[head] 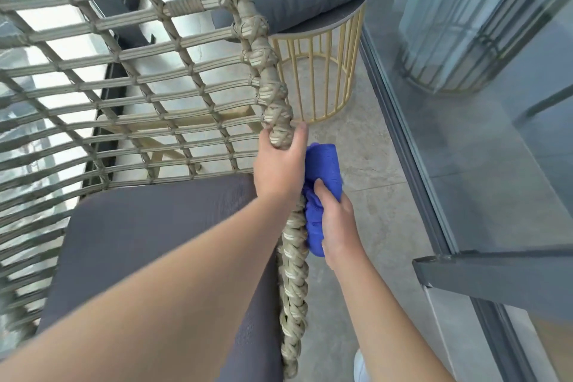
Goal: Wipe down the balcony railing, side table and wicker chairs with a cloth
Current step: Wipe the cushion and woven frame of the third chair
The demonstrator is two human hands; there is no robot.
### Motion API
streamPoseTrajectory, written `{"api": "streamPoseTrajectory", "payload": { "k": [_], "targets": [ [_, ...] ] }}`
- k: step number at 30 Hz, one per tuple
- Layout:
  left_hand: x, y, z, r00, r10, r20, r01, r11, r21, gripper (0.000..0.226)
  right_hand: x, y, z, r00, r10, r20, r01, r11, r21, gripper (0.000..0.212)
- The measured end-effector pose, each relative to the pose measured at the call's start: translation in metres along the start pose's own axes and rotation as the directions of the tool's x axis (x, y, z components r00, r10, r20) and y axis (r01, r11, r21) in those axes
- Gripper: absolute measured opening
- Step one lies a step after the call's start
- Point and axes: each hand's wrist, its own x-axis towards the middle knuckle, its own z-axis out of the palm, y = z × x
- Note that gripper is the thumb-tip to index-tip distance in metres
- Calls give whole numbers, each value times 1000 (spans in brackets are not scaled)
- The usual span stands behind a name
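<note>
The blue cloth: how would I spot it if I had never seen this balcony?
Start at the wicker chair with the grey seat cushion and follow its braided edge down. The blue cloth is bunched against that braid, gripped by the right hand, just below the left hand. It is the only vivid blue thing among greys and beiges.

Both bare arms reach forward. Left hand (280,164) curls over the braided chair rim (291,245), thumb on its outer side. Right hand (335,220), just below it, grips a bunched blue cloth (321,164) against that rim.
</note>
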Motion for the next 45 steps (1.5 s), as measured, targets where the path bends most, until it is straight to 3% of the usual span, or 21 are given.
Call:
{"api": "streamPoseTrajectory", "payload": {
  "k": [2,8,17,19,23,28,31,37,45],
  "targets": [
    [-7,-15,4,1000,-13,-22,12,1000,-26,27,-13,-3,-5,999,-28,15,28,999,-19,21],
    [-3,-22,11,993,45,-108,-45,999,2,27,-22,-8,-29,999,-17,-36,19,999,38,28],
    [-4,-23,13,991,46,-127,-48,999,-16,27,41,11,-23,993,50,-110,-45,998,44,46],
    [-4,-23,13,991,51,-126,-53,998,-14,27,61,18,-17,991,77,-108,-73,997,35,38],
    [-1,-25,15,989,42,-142,-44,999,-13,29,96,47,2,978,207,-31,-208,977,-41,33],
    [1,-24,15,986,65,-156,-66,998,0,29,88,52,5,958,267,101,-276,957,90,31],
    [0,-25,15,988,43,-149,-44,999,-7,27,70,47,-5,953,287,93,-298,944,140,34],
    [-3,-21,16,985,59,-160,-59,998,2,27,26,35,-20,977,207,55,-212,970,114,39],
    [-5,-20,14,984,62,-167,-60,998,16,29,-30,15,-31,996,70,63,-73,996,44,27]
  ]
}}
